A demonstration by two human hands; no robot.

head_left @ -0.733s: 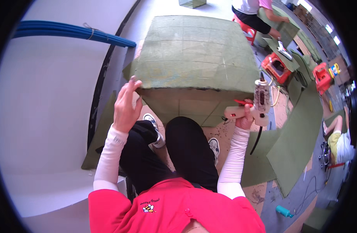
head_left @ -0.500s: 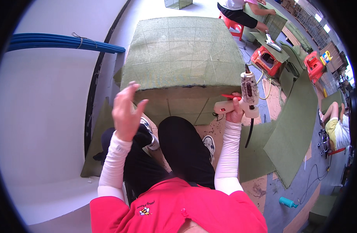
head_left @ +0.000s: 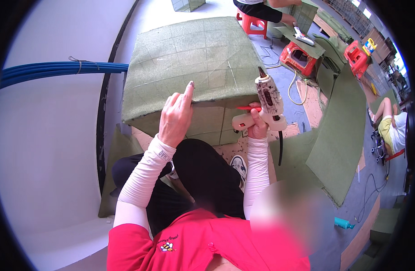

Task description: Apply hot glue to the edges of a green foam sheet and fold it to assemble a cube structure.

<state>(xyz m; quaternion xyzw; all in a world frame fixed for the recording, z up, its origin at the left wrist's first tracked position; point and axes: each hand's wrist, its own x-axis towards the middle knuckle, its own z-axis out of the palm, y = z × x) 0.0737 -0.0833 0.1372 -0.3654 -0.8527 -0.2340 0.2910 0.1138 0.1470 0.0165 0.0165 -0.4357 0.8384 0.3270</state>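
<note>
A big box covered in green felt (head_left: 194,58) stands in front of my knees. My left hand (head_left: 176,117) rests against its near top edge, index finger stretched up along the felt, holding nothing. My right hand (head_left: 257,124) grips a white hot glue gun (head_left: 268,101) by its handle, nozzle pointing up and away, just right of the box's near corner. The gun's black cord hangs down beside my right forearm. The box's front face below the edge shows bare lighter panel.
Blue cables (head_left: 58,70) run along the white wall at left. Loose green felt sheets (head_left: 343,135) lie on the floor at right. Red plastic stools (head_left: 297,56) stand behind. Another person sits at top (head_left: 261,9); someone else's legs show at far right (head_left: 388,126).
My left hand has gone from gripping the box's left edge to lying on the near top edge with the index finger out. The glue gun stays in my right hand, raised slightly.
</note>
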